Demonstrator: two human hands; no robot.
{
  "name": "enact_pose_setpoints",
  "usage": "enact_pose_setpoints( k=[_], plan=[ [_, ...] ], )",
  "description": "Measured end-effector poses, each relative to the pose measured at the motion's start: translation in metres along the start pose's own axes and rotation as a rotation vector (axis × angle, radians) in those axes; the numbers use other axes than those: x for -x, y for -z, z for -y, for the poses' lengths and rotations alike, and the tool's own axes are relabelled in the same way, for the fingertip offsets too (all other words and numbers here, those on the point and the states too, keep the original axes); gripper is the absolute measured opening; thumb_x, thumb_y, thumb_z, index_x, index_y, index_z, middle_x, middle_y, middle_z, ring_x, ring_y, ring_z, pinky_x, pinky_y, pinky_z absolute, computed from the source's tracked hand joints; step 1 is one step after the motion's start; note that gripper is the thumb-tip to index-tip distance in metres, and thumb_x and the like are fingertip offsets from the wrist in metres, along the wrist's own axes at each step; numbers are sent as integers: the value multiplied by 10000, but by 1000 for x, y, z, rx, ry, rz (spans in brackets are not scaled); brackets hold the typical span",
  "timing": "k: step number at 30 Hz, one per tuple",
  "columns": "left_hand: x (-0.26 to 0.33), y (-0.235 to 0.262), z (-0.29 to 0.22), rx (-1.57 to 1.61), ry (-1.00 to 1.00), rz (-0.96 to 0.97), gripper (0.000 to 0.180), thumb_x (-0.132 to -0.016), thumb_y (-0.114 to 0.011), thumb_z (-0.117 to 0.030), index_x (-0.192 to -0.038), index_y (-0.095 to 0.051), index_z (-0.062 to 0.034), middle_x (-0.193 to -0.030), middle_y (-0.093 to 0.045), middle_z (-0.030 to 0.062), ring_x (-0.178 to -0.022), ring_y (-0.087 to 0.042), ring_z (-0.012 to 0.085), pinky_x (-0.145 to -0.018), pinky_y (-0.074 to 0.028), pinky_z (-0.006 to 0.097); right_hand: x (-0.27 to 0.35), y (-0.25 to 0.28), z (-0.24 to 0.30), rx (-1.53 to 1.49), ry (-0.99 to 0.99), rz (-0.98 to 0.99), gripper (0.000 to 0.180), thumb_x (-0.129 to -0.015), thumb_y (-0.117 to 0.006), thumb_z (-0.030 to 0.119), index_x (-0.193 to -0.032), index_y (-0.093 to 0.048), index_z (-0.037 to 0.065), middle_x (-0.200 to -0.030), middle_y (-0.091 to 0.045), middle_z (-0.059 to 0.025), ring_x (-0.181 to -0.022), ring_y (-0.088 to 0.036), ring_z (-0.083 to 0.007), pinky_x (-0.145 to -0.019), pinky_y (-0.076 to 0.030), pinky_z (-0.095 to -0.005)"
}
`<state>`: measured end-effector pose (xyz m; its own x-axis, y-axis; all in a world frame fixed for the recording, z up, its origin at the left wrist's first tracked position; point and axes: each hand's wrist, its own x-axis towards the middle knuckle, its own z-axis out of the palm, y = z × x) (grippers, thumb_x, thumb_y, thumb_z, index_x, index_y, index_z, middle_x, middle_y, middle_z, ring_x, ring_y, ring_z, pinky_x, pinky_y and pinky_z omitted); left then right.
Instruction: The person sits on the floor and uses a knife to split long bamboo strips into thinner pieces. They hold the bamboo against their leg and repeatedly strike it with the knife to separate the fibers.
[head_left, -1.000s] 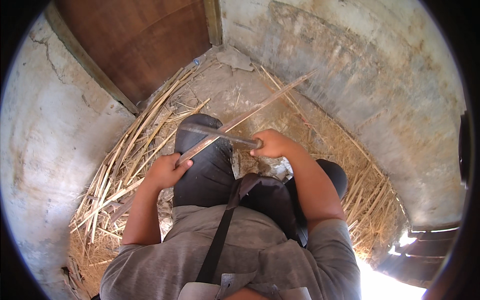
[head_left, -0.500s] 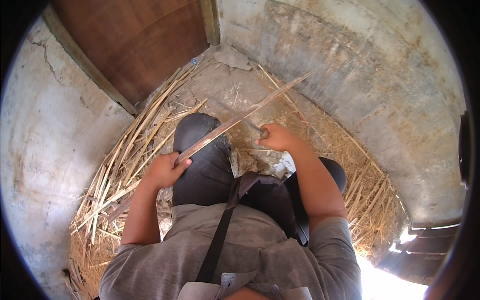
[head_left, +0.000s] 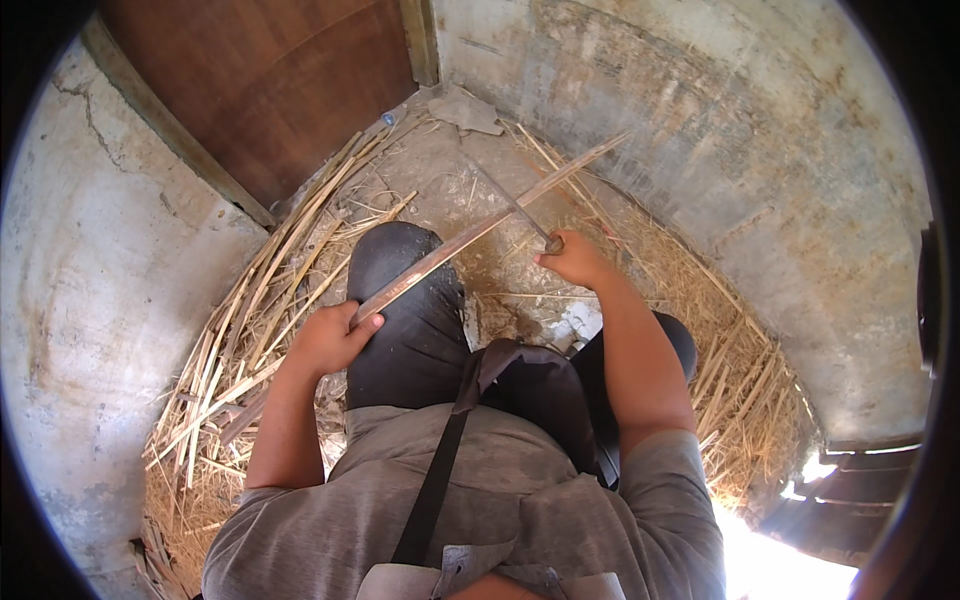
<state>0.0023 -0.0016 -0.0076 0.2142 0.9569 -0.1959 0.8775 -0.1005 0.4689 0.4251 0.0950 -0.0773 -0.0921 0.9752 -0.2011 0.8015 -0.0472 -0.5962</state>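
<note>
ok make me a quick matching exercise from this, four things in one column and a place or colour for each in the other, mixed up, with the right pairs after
1. strip
2. knife
3. door
4. strap

A. black, running over the grey shirt
B. gripped in the right hand
C. reddish brown, at the picture's upper left
D. gripped in the left hand

Right pairs: 1-D, 2-B, 3-C, 4-A
</note>
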Motion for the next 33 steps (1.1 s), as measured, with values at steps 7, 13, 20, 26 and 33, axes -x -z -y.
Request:
enact_pose_setpoints(
  k=[7,13,20,26,33],
  plan=[
    [0,0,-1,-25,-15,-10,564,-960,-638,-547,-835,-627,3,-752,-654,245,-747,-653,446,-696,-500,496,8,-1,16,42,26,21,701,-816,-786,442,-1300,-640,-44,-1246,-672,-278,-1160,-651,-424,-990,-513,-457],
    [0,0,-3,-41,13,-7,551,-956,-643,-544,-841,-630,-5,-762,-654,239,-755,-653,441,-702,-498,490,11,-14,34,89,223,231,632,-799,-796,432,-1243,-680,-4,-1170,-696,-263,-1122,-658,-423,-964,-519,-456],
    [2,-2,-1,-16,19,-15,530,-955,-648,-540,-864,-635,-18,-758,-649,222,-747,-646,430,-701,-494,481,9,-14,32,102,251,192,576,-789,-803,413,-1197,-707,19,-1128,-709,-251,-1074,-668,-426,-934,-527,-462],
    [2,1,-6,-38,16,-8,547,-959,-639,-549,-865,-631,-10,-766,-653,225,-751,-652,429,-706,-497,481,3,-8,7,65,132,68,611,-786,-810,418,-1199,-697,-19,-1114,-707,-268,-1071,-675,-419,-928,-532,-462],
    [2,0,-7,-60,15,-10,561,-961,-628,-559,-860,-627,-7,-769,-653,234,-752,-651,432,-706,-497,485,7,-9,14,69,126,50,627,-797,-800,421,-1225,-685,-22,-1140,-703,-270,-1087,-668,-422,-946,-525,-460]
  ],
)
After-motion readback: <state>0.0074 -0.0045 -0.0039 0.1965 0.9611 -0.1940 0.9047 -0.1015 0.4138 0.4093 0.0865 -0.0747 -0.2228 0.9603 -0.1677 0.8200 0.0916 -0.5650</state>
